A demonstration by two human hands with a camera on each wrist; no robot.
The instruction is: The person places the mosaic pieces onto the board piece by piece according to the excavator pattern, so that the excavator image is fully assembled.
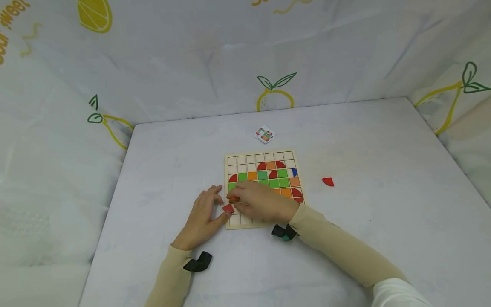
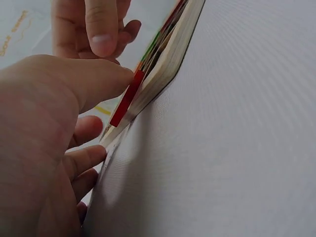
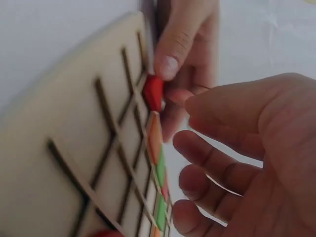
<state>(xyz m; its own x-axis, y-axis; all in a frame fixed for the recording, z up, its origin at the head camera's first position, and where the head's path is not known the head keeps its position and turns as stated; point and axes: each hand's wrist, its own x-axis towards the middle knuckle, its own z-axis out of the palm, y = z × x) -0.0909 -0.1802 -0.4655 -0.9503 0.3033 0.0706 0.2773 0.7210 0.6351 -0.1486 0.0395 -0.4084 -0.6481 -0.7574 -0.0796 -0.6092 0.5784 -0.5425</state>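
A wooden grid board (image 1: 235, 220) lies mid-table, partly filled with green, orange and red tiles. My left hand (image 1: 203, 217) is at its left edge with fingers spread, the thumb touching a red quarter-circle tile (image 1: 228, 208). That red tile (image 2: 127, 98) rests at the board's rim in the left wrist view. Over the board reaches my right hand (image 1: 264, 202), its fingers loosely bent beside the red tile and an orange tile (image 1: 234, 199). No tile shows between the right fingers in the right wrist view. The right hand hides part of the grid.
To the right of the board lies a loose red quarter-circle tile (image 1: 328, 182). A small patterned card (image 1: 264, 134) sits behind the board. A blue tile (image 1: 294, 172) is at the grid's right side. Printed cloth (image 1: 184, 64) hangs behind the white table (image 1: 383, 170).
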